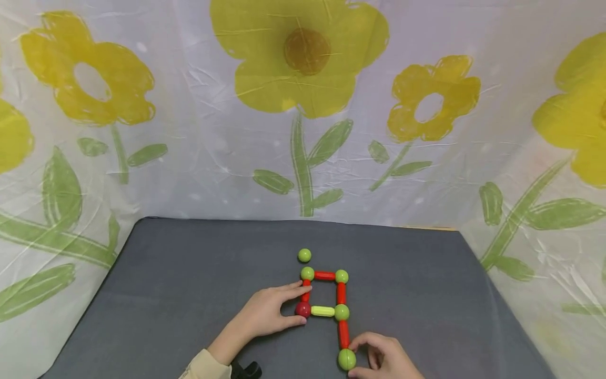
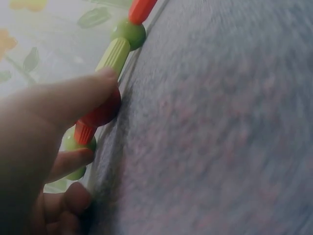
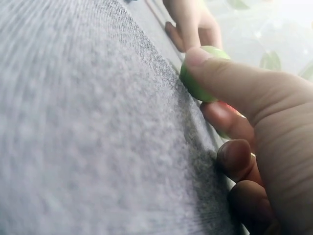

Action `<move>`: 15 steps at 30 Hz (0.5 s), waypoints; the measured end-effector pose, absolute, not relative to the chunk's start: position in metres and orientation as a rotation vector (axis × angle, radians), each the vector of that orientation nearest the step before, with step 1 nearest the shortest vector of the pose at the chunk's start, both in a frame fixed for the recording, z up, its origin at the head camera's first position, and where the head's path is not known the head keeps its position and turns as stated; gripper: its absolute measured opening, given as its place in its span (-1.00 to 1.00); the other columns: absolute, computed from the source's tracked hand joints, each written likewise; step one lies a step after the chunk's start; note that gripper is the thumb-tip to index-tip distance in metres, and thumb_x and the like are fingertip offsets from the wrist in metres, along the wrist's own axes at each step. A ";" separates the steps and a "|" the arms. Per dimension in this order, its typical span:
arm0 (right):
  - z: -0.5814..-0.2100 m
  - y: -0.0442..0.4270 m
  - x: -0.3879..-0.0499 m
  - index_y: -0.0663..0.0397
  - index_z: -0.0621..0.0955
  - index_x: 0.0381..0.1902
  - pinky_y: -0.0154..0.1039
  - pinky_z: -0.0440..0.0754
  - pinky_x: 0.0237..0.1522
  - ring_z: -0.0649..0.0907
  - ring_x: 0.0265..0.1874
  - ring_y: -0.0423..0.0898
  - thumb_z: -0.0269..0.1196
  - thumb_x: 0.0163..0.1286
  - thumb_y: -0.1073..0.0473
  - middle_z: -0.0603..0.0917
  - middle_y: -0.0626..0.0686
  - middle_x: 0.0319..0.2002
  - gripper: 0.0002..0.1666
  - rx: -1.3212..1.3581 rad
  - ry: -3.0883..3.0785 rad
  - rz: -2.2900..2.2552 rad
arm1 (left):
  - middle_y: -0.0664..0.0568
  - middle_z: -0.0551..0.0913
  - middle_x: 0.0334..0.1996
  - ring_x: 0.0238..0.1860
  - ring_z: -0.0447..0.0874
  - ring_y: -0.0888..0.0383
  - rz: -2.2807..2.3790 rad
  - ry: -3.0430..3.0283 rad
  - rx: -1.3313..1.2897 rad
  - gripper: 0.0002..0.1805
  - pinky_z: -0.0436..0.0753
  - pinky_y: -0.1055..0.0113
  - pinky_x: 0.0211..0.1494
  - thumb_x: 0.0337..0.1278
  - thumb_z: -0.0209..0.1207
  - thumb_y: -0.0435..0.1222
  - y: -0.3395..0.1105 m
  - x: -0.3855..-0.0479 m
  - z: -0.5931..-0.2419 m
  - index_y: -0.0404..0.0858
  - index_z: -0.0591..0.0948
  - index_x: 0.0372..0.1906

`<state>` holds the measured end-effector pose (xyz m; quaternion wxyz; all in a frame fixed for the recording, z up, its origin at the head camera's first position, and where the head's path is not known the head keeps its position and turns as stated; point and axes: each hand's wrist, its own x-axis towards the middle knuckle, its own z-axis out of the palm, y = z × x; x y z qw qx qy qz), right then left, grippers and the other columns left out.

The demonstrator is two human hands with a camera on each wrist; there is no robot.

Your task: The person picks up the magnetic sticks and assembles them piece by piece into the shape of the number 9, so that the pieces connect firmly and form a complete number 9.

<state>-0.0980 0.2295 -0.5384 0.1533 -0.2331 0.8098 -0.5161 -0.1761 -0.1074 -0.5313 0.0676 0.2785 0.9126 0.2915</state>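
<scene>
A flat figure of balls and short rods lies on the dark cloth: a square with a tail toward the front. My left hand (image 1: 270, 311) holds the red ball (image 1: 303, 309) at the square's near left corner, thumb below it and a finger on the red rod (image 1: 306, 290) above. From that ball a yellow-green rod (image 1: 323, 311) runs to a green ball (image 1: 342, 312). Pinched between thumb and index finger of my right hand (image 1: 385, 358) is the green ball (image 3: 198, 85) ending the tail. Another red rod (image 1: 343, 335) joins it to the square.
A loose green ball (image 1: 304, 255) lies just beyond the square's far left corner. The dark cloth (image 1: 199, 258) covers the table, and a white sheet (image 1: 199, 158) with yellow flowers hangs behind it. A black object (image 1: 247, 370) shows by the left wrist.
</scene>
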 end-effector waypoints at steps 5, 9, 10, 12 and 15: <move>-0.537 0.227 -0.095 -0.13 0.73 -0.03 -0.46 0.41 -0.65 0.38 -0.69 -0.47 0.61 0.24 -0.02 0.49 -0.30 -0.56 -0.61 -0.634 2.366 -1.452 | 0.18 0.59 0.41 0.32 0.68 0.11 0.935 2.787 0.845 -0.25 0.67 -0.06 0.27 0.21 0.42 0.22 -0.106 -0.175 -0.536 0.23 0.54 0.50; -0.537 0.225 -0.095 -0.15 0.74 -0.04 -0.45 0.41 -0.64 0.38 -0.69 -0.45 0.62 0.21 -0.06 0.51 -0.28 -0.54 -0.59 -0.606 2.382 -1.431 | 0.21 0.67 0.33 0.18 0.76 0.15 0.954 2.795 0.843 -0.27 0.73 0.04 0.16 0.18 0.45 0.21 -0.105 -0.174 -0.537 0.21 0.58 0.46; -0.537 0.225 -0.095 -0.15 0.74 -0.04 -0.45 0.41 -0.64 0.39 -0.68 -0.45 0.62 0.21 -0.07 0.51 -0.28 -0.55 -0.58 -0.602 2.385 -1.425 | 0.20 0.68 0.31 0.16 0.77 0.15 0.960 2.794 0.841 -0.27 0.74 0.06 0.14 0.18 0.45 0.21 -0.105 -0.174 -0.537 0.21 0.59 0.45; -0.536 0.225 -0.095 -0.15 0.74 -0.04 -0.45 0.42 -0.64 0.39 -0.68 -0.45 0.62 0.21 -0.07 0.51 -0.28 -0.55 -0.58 -0.608 2.388 -1.418 | 0.19 0.69 0.30 0.12 0.78 0.15 0.966 2.794 0.838 -0.28 0.75 0.08 0.11 0.17 0.46 0.21 -0.105 -0.174 -0.537 0.21 0.60 0.44; -0.534 0.226 -0.095 -0.13 0.73 -0.03 -0.45 0.43 -0.64 0.39 -0.68 -0.46 0.62 0.22 -0.04 0.53 -0.23 -0.56 -0.58 -0.636 2.398 -1.435 | 0.18 0.70 0.29 0.11 0.79 0.14 0.970 2.795 0.840 -0.28 0.75 0.08 0.09 0.17 0.45 0.22 -0.105 -0.174 -0.537 0.22 0.61 0.44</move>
